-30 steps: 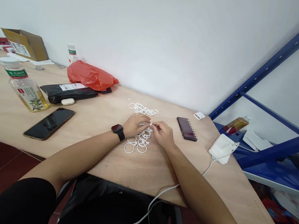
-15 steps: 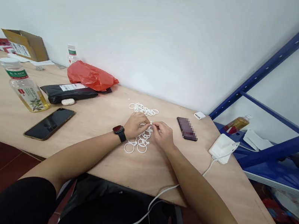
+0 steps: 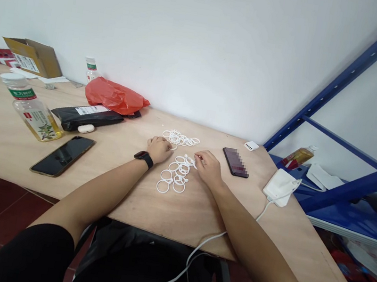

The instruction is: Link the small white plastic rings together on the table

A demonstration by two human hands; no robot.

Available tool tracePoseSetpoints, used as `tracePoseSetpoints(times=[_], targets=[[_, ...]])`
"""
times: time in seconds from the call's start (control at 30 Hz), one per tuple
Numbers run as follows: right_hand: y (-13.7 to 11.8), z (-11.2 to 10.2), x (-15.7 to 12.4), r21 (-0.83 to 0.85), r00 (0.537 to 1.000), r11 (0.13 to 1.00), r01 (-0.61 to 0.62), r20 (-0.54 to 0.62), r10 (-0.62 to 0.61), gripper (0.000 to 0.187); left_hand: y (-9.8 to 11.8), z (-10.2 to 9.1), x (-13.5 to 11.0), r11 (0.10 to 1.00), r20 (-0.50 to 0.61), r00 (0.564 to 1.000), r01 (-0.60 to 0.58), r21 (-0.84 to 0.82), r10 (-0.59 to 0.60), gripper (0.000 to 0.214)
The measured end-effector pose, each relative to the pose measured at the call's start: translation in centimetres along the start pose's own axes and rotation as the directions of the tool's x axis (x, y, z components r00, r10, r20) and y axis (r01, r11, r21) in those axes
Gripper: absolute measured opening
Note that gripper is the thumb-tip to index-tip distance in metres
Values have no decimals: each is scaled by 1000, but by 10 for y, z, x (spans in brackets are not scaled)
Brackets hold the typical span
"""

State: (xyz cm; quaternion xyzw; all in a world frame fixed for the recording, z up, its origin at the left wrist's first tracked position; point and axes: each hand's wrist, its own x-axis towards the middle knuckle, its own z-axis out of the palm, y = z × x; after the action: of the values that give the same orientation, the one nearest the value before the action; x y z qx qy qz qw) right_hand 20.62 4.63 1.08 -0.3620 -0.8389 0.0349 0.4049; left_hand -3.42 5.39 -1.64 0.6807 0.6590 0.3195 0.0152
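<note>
A chain of linked white plastic rings [image 3: 176,175] lies on the wooden table [image 3: 177,211] between my hands. A loose heap of white rings [image 3: 180,138] sits just beyond it. My left hand [image 3: 159,149], with a black watch on its wrist, reaches to the near edge of the heap, fingers curled onto a ring there. My right hand [image 3: 208,167] rests at the right end of the chain, fingertips pinched on its last ring.
A black phone [image 3: 62,155], a tea bottle [image 3: 32,110], a black parcel [image 3: 87,114] and a red bag [image 3: 115,95] lie to the left. Another phone [image 3: 235,162], a white charger [image 3: 279,186] with cable and blue shelving [image 3: 346,185] are on the right.
My left hand has let go of the chain's end and moved left and back to the loose heap. My right hand has stayed on the chain, which now lies flat.
</note>
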Motion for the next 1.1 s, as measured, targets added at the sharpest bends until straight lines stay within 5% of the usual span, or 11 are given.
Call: tracePoseSetpoints(times=[0.17, 0.3, 0.5, 0.77, 1.1], targets=[[-2, 3, -1, 42, 1000, 999, -9, 2, 9, 15, 7, -1, -2, 1000, 79, 997, -22, -9, 23, 13], [0, 2, -2, 76, 998, 995, -65, -21, 67, 15, 18, -9, -4, 984, -21, 991, -134, -118, 133, 12], [-4, 1, -1, 202, 987, 970, -132, -68, 148, 26, 37, -22, -10, 808, -125, 849, -528, -263, 514, 13], [-5, 7, -1, 449, 949, 853, -267, -30, 313, 32, 47, -23, -17, 703, -161, 755, -652, -284, 636, 14], [-8, 14, -2, 563, 939, 768, -307, 47, 341, 32, 50, -22, -18, 746, -187, 815, -578, -330, 549, 15]])
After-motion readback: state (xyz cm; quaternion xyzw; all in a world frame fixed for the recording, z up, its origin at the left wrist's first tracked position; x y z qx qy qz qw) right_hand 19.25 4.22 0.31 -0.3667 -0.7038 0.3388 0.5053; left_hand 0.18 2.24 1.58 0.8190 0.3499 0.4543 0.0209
